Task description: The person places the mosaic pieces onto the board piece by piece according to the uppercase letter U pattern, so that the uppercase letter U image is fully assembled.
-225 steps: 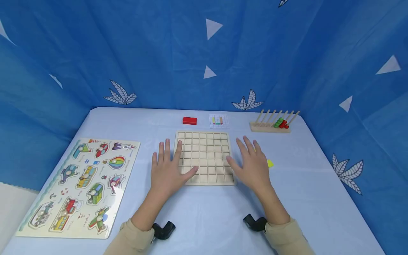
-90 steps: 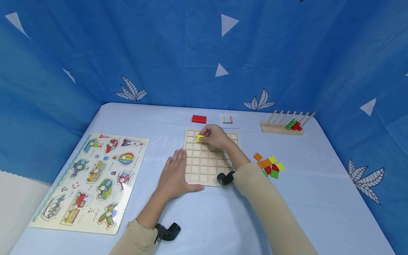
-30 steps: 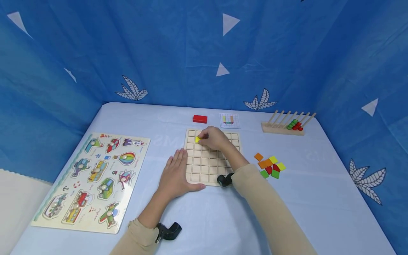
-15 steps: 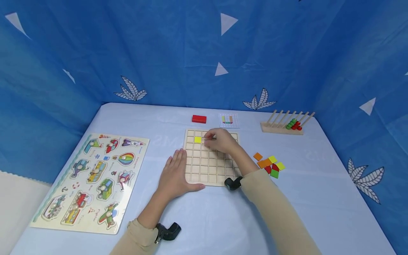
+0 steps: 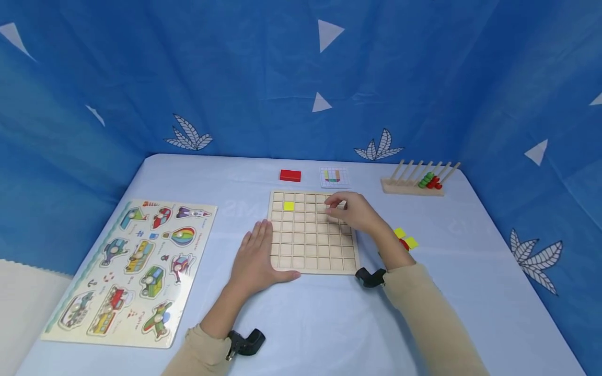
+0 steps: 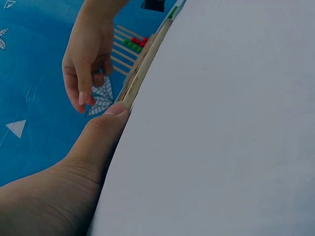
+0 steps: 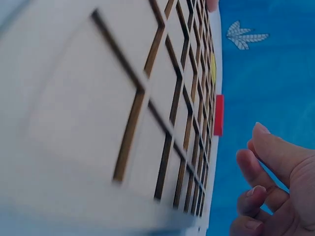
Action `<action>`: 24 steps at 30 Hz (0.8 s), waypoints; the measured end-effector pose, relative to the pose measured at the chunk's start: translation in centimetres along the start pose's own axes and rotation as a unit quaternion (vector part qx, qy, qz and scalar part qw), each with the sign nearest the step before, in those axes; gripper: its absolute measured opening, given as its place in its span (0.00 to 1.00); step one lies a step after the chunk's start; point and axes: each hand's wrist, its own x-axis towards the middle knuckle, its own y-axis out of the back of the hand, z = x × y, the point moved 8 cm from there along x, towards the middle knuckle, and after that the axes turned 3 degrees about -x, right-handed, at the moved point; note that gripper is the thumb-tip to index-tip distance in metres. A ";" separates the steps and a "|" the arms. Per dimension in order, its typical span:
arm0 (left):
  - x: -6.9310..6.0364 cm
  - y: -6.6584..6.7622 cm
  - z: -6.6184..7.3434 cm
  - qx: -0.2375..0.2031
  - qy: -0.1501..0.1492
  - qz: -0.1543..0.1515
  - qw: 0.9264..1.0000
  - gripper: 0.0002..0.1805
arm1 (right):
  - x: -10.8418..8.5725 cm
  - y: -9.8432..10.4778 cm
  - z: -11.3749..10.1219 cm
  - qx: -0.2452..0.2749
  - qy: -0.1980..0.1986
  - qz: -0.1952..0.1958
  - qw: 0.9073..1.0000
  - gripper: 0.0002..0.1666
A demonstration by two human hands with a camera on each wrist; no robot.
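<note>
A wooden grid board (image 5: 305,237) lies on the white table. One yellow square tile (image 5: 289,206) sits in a cell near its upper left. My left hand (image 5: 253,263) rests flat at the board's left side, fingers straight, thumb along the front edge. In the left wrist view its thumb (image 6: 101,130) touches the board's edge. Above the board's right part hovers my right hand (image 5: 352,210), fingers loosely bent. Nothing shows between its thumb and fingertips in the right wrist view. Right of the board lie loose yellow tiles (image 5: 411,242) and a red one, partly behind my right forearm.
Behind the board are a red block (image 5: 290,175) and a printed pattern card (image 5: 334,177). A peg rack with green and red beads (image 5: 412,187) stands at the back right. A picture puzzle board (image 5: 129,271) covers the table's left. Blue cloth (image 5: 263,78) hangs behind.
My right hand has let go of the yellow tile, which now lies in its cell, and has moved right across the board. The left hand stays at the board's left edge.
</note>
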 end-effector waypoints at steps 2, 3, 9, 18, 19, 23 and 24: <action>0.0 0.0 0.0 -0.001 -0.002 0.002 1.000 0.78 | -0.6 0.6 0.7 -0.004 -0.006 0.006 1.000 0.16; 0.0 0.1 0.0 0.000 -0.003 0.002 1.000 0.78 | -0.9 0.9 1.1 -0.008 -0.008 0.009 1.000 0.16; -0.1 0.2 0.0 -0.002 -0.005 0.007 1.000 0.78 | -2.6 2.8 3.1 -0.023 -0.022 0.029 0.999 0.17; -0.2 0.2 0.1 -0.003 -0.006 0.004 1.000 0.78 | -5.0 4.9 6.6 -0.033 -0.071 0.043 0.996 0.20; -0.2 0.2 0.1 -0.003 -0.006 0.004 1.000 0.78 | -5.2 5.1 7.0 -0.034 -0.075 0.044 0.996 0.21; -0.2 0.3 0.2 -0.005 -0.005 0.005 1.000 0.78 | -6.2 6.0 8.4 -0.035 -0.096 0.054 0.993 0.21; -0.2 0.3 0.2 -0.005 -0.006 0.007 1.000 0.77 | -6.3 6.2 8.8 -0.038 -0.097 0.057 0.993 0.21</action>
